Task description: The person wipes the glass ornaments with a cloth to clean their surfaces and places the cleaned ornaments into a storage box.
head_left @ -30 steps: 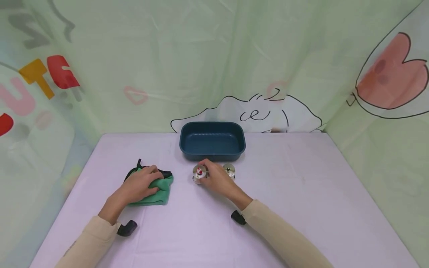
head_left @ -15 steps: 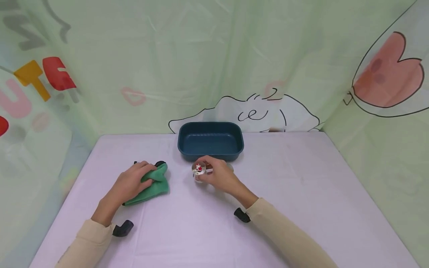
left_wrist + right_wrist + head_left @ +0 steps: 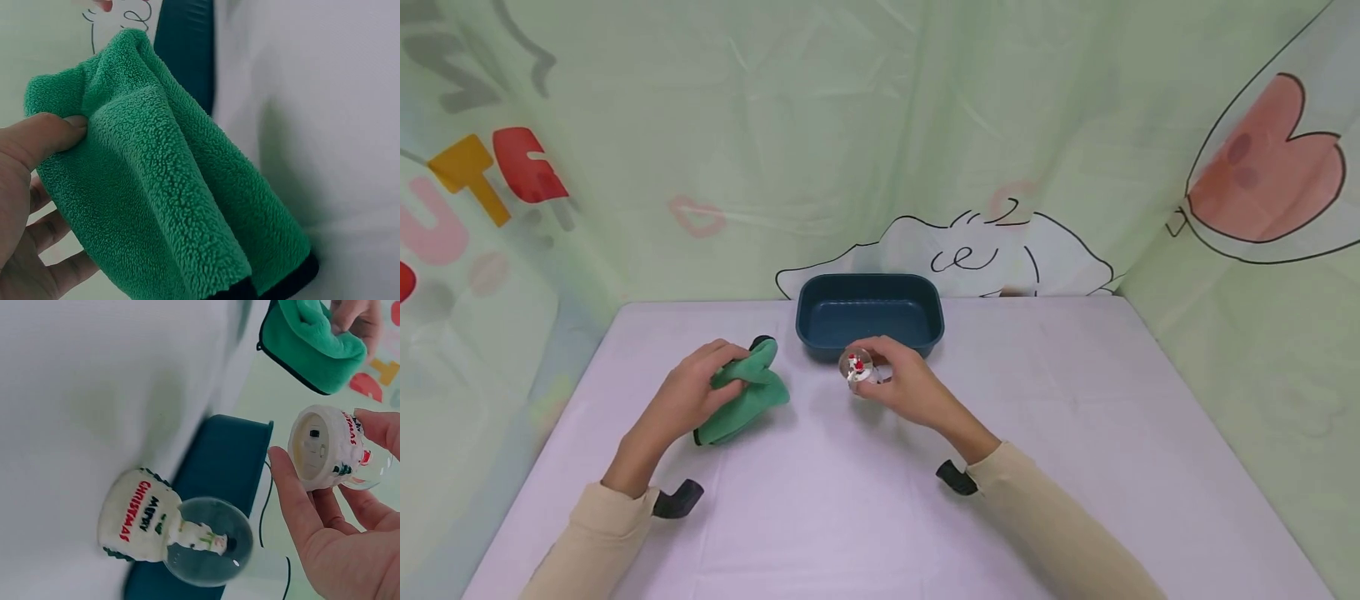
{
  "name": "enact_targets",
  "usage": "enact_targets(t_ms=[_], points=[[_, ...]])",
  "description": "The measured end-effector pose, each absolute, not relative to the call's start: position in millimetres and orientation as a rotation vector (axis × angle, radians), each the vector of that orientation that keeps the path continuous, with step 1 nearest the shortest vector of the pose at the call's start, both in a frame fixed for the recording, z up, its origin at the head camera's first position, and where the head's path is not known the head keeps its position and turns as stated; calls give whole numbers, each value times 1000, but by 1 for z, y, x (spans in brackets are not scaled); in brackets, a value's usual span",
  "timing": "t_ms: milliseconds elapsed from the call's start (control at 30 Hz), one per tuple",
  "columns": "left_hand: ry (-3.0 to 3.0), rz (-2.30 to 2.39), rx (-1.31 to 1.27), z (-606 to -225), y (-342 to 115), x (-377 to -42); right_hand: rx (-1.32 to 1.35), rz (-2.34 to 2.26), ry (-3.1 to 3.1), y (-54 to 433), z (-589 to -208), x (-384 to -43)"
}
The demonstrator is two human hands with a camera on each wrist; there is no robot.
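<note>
My left hand (image 3: 692, 392) pinches a green terry cloth (image 3: 748, 400) with black edging, raised off the table; in the left wrist view the thumb lies on its near face, the fingers behind. My right hand (image 3: 917, 392) holds a small snow globe (image 3: 856, 365) with a red-and-white figure inside. The right wrist view shows this globe's white base (image 3: 322, 447) tipped toward the camera, its underside visible, fingers and thumb around it. A second snow globe (image 3: 144, 512), lettered "MERRY CHRISTMAS" with a snowman inside, stands on the table; my right hand hides it in the head view.
A dark blue rectangular tub (image 3: 868, 317) stands at the back of the table, just behind my right hand. Pale lilac cloth covers the table (image 3: 1037, 392). Printed green curtains (image 3: 820, 125) hang behind and at both sides.
My right hand has lifted the snow globe from the table, tipping it slightly. My left hand has picked up the green cloth, which now hangs folded from the fingers.
</note>
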State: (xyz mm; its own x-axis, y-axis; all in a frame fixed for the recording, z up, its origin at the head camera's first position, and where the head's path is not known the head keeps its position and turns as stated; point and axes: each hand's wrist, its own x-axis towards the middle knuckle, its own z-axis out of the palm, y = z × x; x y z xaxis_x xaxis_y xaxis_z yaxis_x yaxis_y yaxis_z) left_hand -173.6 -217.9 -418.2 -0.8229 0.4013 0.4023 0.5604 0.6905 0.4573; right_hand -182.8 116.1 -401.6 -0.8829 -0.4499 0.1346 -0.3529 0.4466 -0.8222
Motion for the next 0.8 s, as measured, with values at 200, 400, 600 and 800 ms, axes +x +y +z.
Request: enact_targets(t_ms=[200, 400, 600, 800], points=[[-2562, -938, -805, -406, -208, -177, -703, -1428, 2628, 120, -393, -180], [-2515, -1097, -822, -396, -198, -176, -678, -1466, 2648, 122, -384, -177], [-2463, -1328, -801, -391, -188, -173, -753, -1523, 2637, 123, -377, -174], [-2381, -1478, -802, -384, -176, -172, -835, -1539, 2633, 123, -369, -171]])
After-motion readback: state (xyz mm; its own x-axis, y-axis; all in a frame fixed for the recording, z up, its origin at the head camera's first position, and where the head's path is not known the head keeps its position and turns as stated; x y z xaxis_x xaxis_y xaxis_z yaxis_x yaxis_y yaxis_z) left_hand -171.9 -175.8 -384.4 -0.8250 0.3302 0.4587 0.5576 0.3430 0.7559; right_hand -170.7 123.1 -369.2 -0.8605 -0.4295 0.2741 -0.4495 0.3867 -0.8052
